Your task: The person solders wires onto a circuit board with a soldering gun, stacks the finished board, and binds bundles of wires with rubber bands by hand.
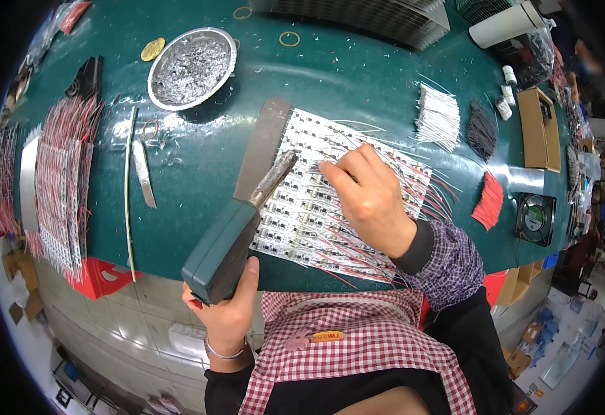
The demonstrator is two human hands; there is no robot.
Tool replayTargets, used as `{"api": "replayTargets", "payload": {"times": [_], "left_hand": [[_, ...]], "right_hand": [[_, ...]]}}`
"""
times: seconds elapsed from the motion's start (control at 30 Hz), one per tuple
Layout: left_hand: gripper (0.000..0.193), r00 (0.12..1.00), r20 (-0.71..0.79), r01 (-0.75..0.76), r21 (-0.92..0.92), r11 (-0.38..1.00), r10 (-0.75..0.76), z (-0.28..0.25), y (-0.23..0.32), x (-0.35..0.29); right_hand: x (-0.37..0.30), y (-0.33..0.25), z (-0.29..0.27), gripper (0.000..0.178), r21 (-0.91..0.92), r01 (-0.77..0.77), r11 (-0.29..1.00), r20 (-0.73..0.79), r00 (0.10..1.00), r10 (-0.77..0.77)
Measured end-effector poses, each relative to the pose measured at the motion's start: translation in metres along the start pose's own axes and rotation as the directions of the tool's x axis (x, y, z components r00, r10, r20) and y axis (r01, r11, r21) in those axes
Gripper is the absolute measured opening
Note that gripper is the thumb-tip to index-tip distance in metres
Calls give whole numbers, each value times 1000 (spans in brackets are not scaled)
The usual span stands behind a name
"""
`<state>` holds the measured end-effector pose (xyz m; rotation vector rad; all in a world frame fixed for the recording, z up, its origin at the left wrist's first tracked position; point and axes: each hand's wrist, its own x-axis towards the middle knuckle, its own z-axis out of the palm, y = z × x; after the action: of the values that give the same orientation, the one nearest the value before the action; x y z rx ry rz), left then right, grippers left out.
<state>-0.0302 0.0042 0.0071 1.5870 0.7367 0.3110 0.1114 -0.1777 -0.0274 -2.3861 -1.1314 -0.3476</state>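
My left hand (230, 315) is closed round the grip of a dark green soldering gun (221, 243). The gun's metal barrel slants up and right, its end over the left part of a white circuit board panel (275, 232). Rows of small black components cover this panel, and thin white, red and black wires trail off its right side. Above the panel's middle is my right hand (368, 197), fingers curled and thumb and forefinger pinched near the barrel's end. What the pinch holds is too small to make out. A flat brown-grey bar (257, 142) lies along the panel's left edge.
A metal bowl (151, 86) of silvery scraps stands back left. Bundled white wires (438, 117), black wires (482, 131) and red wires (488, 200) lie right, near a small fan (535, 218). Wired boards (67, 180), a rod (129, 194) and a knife (143, 173) lie left.
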Motion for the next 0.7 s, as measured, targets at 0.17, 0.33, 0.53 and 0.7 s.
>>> {"api": "replayTargets", "payload": {"times": [0.17, 0.33, 0.53, 0.7], "left_hand": [[18, 997, 80, -7, 57, 998, 2, -5, -2, -1], [19, 991, 125, -60, 45, 997, 54, -4, -7, 2], [23, 977, 138, -171, 68, 983, 161, -4, -11, 2], [14, 989, 127, -94, 95, 991, 82, -1, -3, 2]], "right_hand": [[2, -3, 4, 34, 40, -21, 999, -55, 998, 24], [2, -3, 2, 34, 35, -39, 999, -38, 998, 40], [3, -5, 2, 35, 37, -46, 998, -15, 999, 47], [-1, -3, 1, 25, -21, -32, 999, 64, 997, 33]]}}
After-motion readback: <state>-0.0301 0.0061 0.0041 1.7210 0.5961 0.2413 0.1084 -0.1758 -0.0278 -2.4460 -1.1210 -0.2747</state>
